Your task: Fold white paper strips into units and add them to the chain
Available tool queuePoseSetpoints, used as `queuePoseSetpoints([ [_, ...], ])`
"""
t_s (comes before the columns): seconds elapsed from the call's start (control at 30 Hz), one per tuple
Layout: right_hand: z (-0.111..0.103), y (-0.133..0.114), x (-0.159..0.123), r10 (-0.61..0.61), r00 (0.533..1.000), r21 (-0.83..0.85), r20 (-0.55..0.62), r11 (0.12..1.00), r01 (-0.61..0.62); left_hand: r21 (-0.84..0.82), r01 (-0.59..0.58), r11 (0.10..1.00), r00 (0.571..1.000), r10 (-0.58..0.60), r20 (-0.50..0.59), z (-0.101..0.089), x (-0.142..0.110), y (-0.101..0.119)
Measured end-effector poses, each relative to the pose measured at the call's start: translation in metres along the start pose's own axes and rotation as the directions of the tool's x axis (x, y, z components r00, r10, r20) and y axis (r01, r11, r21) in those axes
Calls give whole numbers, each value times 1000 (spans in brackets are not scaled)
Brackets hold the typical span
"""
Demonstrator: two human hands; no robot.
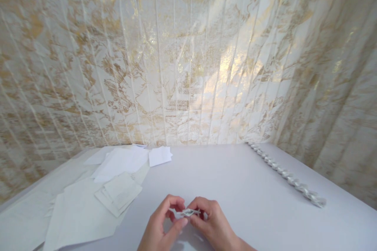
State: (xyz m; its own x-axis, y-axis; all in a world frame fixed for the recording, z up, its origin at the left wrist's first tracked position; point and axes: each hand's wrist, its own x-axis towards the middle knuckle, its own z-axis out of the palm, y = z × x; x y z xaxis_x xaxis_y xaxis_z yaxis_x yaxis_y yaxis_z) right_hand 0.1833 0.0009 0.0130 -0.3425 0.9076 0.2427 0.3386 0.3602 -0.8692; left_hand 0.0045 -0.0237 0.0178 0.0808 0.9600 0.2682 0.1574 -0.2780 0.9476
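Observation:
Low in the middle of the view, my left hand (163,223) and my right hand (210,221) meet over the white table (224,176). Both pinch a small folded piece of white paper (188,212) between thumb and fingers, one hand at each end. The fingers of both hands are curled and closed on it. A long chain of folded white paper pieces (287,175) lies on the table to the right, reaching from the back edge toward the front right.
Loose white paper sheets (88,211) and small paper squares (122,192) are spread over the table's left side, with more squares (160,155) near the back. A draped white and gold curtain (188,55) hangs behind and to the right.

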Motion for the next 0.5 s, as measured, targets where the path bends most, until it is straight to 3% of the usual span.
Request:
queuePoseSetpoints([
  [0.17, 0, -2, -1, -40, 999, -65, -12, 997, 39, 180, -87, 980, 991, 67, 112, -6, 4, -2],
  [0.5, 3, -5, -1, 54, 997, 83, 62, 995, -59, 165, -47, 985, 999, 51, -19, -3, 0, 1],
])
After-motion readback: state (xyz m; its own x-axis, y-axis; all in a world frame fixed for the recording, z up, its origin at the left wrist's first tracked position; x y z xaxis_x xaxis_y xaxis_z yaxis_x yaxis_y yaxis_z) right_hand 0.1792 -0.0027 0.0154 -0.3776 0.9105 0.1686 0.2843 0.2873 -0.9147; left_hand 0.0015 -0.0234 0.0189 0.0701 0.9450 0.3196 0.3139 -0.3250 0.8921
